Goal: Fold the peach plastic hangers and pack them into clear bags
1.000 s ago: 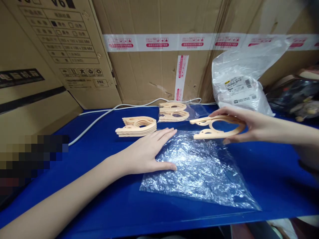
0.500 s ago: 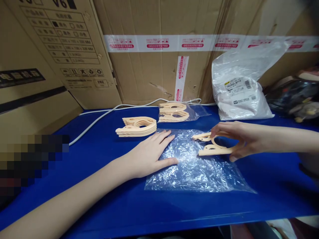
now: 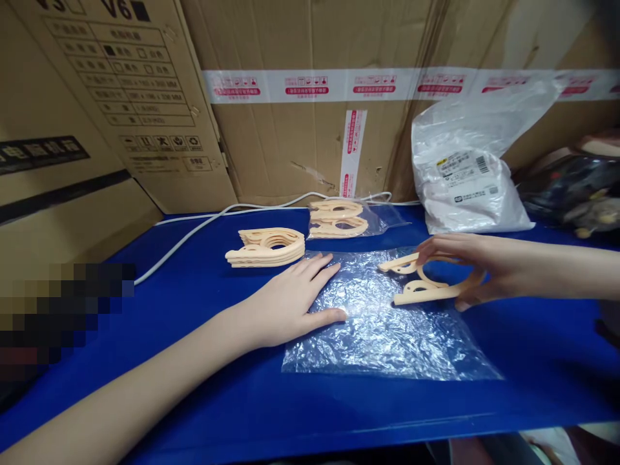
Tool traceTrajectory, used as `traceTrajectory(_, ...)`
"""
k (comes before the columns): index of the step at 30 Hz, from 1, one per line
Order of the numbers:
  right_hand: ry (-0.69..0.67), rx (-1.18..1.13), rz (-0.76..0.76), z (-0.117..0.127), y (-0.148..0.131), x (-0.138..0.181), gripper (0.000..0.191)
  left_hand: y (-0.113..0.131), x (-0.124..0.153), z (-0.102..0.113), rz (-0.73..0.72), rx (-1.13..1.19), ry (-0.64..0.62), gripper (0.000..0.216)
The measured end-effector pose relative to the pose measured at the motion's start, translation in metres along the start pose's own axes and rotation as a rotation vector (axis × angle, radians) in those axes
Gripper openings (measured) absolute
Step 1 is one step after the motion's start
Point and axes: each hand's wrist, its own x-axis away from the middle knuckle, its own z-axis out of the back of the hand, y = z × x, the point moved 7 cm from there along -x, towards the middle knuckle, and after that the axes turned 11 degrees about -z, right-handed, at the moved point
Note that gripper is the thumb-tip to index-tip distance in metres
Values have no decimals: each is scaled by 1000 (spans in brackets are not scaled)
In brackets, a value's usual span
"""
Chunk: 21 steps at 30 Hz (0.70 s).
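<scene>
My left hand lies flat with fingers spread on the left part of a clear plastic bag, which is spread on the blue table. In my right hand is a beige folding hanger, gripped by its rounded end above the bag's right side. Its two arms point left. Just beyond my left fingertips, a stack of several like folding hangers lies on the table. Behind the flat bag, more folding hangers lie inside another clear bag.
Cardboard boxes stand along the back and left. A white cable runs in front of them. A white plastic package with a label stands at the back right, beside dark wrapped items. The blue table's front edge is near me.
My right hand has shifted slightly to the right with the folding hanger. My left hand stays in place on the bag.
</scene>
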Motion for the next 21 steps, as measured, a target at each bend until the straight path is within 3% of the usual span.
traceTrajectory(8,45,2,-200,22,21,10,59,1,0,0,2,5,-6,83)
traceTrajectory(16,-12,-90,-197,15,11,16,66,1,1,1,-13,16,6,83)
traceTrajectory(21,-26,-76,-87,12,15,10,57,1,1,1,-13,13,14,82)
